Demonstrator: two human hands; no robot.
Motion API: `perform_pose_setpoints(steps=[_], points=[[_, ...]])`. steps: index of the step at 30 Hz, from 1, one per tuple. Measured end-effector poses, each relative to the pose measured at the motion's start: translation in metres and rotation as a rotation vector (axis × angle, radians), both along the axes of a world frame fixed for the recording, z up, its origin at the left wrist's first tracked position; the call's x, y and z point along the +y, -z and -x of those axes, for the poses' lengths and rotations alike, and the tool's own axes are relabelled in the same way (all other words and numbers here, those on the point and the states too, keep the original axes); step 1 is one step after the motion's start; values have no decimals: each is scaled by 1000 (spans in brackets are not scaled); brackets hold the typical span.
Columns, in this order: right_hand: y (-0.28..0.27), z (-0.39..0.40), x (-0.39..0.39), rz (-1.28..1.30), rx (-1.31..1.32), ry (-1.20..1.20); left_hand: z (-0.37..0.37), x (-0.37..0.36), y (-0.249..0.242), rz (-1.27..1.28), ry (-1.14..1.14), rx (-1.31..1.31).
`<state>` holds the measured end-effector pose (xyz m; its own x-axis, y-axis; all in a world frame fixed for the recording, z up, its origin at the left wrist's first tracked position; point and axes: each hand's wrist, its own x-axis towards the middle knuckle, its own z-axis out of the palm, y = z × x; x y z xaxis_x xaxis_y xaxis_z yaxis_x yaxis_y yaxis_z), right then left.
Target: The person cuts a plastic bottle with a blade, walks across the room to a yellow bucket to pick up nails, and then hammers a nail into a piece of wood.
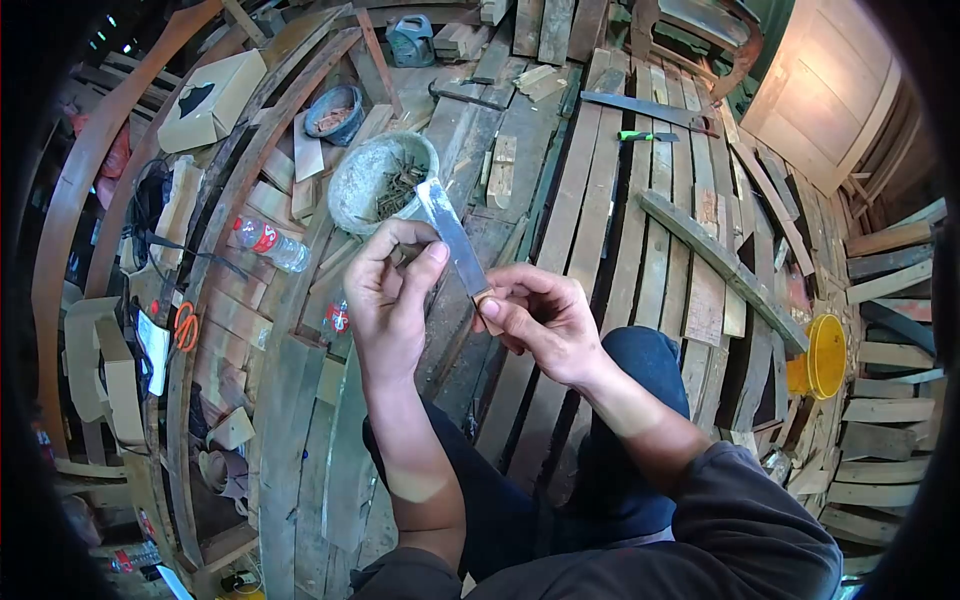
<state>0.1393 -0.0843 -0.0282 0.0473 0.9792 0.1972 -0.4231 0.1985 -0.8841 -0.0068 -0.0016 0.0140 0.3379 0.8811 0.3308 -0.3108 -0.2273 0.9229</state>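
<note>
A narrow, flat steel blade [458, 246] is held up in front of me, slanting from upper left to lower right. Its far end is bright and squared; whether it is a chisel or a plane iron I cannot make out. My left hand [395, 290] is closed, with thumb and forefinger pinching the blade's left edge near its middle. At the lower end, my right hand [540, 318] pinches the blade, and a small brownish bit shows by those fingertips. Just behind the blade's tip stands a pale round basin [352, 190] with dark, thin scraps in it.
A handsaw [640, 110] and a green-handled knife [648, 136] lie on the planks ahead. A long beam [720, 268] crosses the slats at right, near a yellow bucket [826, 358]. Leftward are a plastic bottle [272, 244], orange scissors [186, 327] and a cardboard box [212, 100].
</note>
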Motion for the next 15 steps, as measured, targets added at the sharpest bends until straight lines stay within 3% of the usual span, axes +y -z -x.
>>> perform_pose_setpoints(steps=[2, 8, 15], points=[[0, 3, 0, -19, 19, 24, 1, -1, 1, -5, -31, 39], [7, 5, 3, -40, -277, 202, -1, 0, 3, -35, -181, 154], [-2, 7, 1, -111, -599, 396, -3, -3, 2, 105, -219, 158]])
